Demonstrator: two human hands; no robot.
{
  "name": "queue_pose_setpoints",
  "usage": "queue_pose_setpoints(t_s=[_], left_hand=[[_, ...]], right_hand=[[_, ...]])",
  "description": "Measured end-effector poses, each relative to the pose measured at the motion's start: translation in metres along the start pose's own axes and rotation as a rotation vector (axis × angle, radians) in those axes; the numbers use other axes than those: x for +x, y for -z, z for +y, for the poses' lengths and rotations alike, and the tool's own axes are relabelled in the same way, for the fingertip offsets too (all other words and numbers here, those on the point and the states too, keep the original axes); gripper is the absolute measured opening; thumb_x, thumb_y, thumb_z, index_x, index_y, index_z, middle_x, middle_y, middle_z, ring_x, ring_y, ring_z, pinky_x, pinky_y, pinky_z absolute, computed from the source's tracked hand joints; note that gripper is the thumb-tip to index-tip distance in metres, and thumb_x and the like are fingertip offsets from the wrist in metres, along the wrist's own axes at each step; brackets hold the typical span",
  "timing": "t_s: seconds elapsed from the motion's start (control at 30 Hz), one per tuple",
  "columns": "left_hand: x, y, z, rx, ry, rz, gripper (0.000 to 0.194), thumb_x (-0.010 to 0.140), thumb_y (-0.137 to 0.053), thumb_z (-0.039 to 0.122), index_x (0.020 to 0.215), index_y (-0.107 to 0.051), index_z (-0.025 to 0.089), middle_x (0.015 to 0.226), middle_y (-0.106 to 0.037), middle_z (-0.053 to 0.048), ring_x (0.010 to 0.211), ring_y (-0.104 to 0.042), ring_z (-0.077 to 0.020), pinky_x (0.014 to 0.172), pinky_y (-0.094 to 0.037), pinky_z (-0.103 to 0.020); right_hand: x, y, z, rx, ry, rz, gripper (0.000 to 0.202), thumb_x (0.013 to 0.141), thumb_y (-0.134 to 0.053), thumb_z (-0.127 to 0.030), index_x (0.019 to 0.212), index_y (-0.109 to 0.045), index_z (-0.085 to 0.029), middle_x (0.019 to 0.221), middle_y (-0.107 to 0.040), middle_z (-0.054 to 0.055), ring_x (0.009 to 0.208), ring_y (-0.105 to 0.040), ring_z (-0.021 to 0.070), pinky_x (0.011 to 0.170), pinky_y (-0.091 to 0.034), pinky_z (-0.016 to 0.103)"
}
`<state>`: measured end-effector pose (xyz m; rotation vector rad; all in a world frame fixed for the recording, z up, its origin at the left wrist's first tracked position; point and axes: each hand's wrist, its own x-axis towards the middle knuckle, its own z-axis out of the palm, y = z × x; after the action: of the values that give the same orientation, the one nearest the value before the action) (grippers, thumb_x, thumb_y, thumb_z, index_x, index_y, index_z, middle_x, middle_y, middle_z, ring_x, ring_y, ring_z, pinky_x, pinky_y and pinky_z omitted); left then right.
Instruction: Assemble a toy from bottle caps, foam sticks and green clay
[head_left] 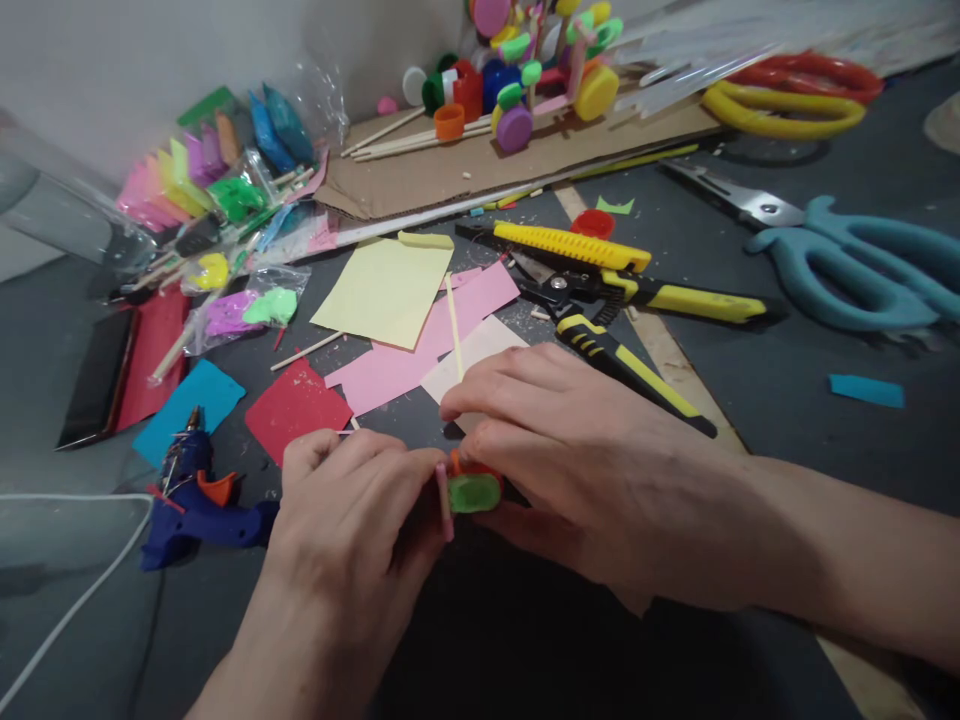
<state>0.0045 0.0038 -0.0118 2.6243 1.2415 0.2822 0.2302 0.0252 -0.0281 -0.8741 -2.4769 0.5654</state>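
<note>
My left hand [352, 520] is closed at the lower middle, its fingertips pinching a small pink strip [445, 502] that stands upright. Right beside the strip is a small green round piece [474, 493] with orange and red at its upper edge. My right hand [555, 460] curls round that green piece from the right, thumb below and fingers above. The fingers partly hide both pieces, so how they are joined cannot be made out. Above the hands lie a cream paper [484, 350], a pink paper [390, 378] and a red square [298, 408].
A blue glue gun [206, 525] with a white cable lies left. Wire strippers [630, 370], a yellow cutter [570, 245] and teal-handled scissors [840, 260] lie right. Cardboard [420, 170] with colourful caps, sticks and clay packets [180, 180] stretches along the back.
</note>
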Motion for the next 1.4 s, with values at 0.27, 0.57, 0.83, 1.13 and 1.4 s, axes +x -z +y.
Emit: queue_pose_setpoints(t_s=[0.27, 0.57, 0.83, 1.13, 1.4], left_hand=[[0.004, -0.002, 0.005, -0.006, 0.017, 0.054, 0.018, 0.093, -0.054, 0.01, 0.085, -0.062, 0.024, 0.079, -0.078, 0.002, 0.073, -0.07, -0.0188, 0.078, -0.04, -0.041], [0.003, -0.002, -0.001, 0.0, 0.009, 0.036, 0.017, 0.091, -0.057, 0.009, 0.092, -0.064, 0.025, 0.084, -0.078, 0.004, 0.077, -0.07, -0.0176, 0.083, -0.037, -0.039], [0.003, -0.001, 0.0, 0.021, -0.027, 0.028, 0.017, 0.091, -0.056, 0.009, 0.091, -0.064, 0.025, 0.085, -0.078, 0.004, 0.077, -0.07, -0.0174, 0.082, -0.035, -0.037], [0.005, -0.004, 0.009, -0.015, 0.077, 0.048, 0.023, 0.094, -0.052, 0.01, 0.079, -0.063, 0.024, 0.076, -0.075, 0.004, 0.071, -0.065, -0.0175, 0.082, -0.032, -0.039], [0.005, -0.003, 0.003, -0.024, 0.02, 0.041, 0.015, 0.096, -0.058, 0.016, 0.087, -0.066, 0.024, 0.083, -0.078, 0.004, 0.075, -0.07, -0.0169, 0.083, -0.033, -0.038]], right_hand=[[-0.001, -0.005, -0.004, 0.055, -0.017, 0.042, 0.009, 0.091, -0.06, -0.019, 0.092, -0.068, -0.015, 0.111, -0.069, 0.011, 0.104, -0.059, 0.0277, 0.093, -0.046, 0.047], [0.003, -0.006, -0.009, 0.102, -0.047, 0.057, 0.009, 0.092, -0.059, -0.018, 0.086, -0.064, -0.014, 0.106, -0.068, 0.011, 0.102, -0.059, 0.0261, 0.09, -0.046, 0.044], [0.004, -0.009, -0.01, 0.121, -0.068, 0.071, 0.006, 0.091, -0.06, -0.017, 0.087, -0.064, -0.013, 0.107, -0.068, 0.011, 0.103, -0.058, 0.0258, 0.092, -0.046, 0.044], [0.002, -0.009, -0.011, 0.123, -0.073, 0.068, 0.009, 0.093, -0.059, -0.018, 0.087, -0.064, -0.013, 0.106, -0.068, 0.012, 0.102, -0.058, 0.0266, 0.092, -0.044, 0.044], [0.002, 0.0, -0.008, 0.202, -0.148, 0.082, 0.013, 0.097, -0.055, -0.018, 0.092, -0.067, -0.014, 0.101, -0.068, 0.01, 0.101, -0.06, 0.0251, 0.087, -0.045, 0.041]])
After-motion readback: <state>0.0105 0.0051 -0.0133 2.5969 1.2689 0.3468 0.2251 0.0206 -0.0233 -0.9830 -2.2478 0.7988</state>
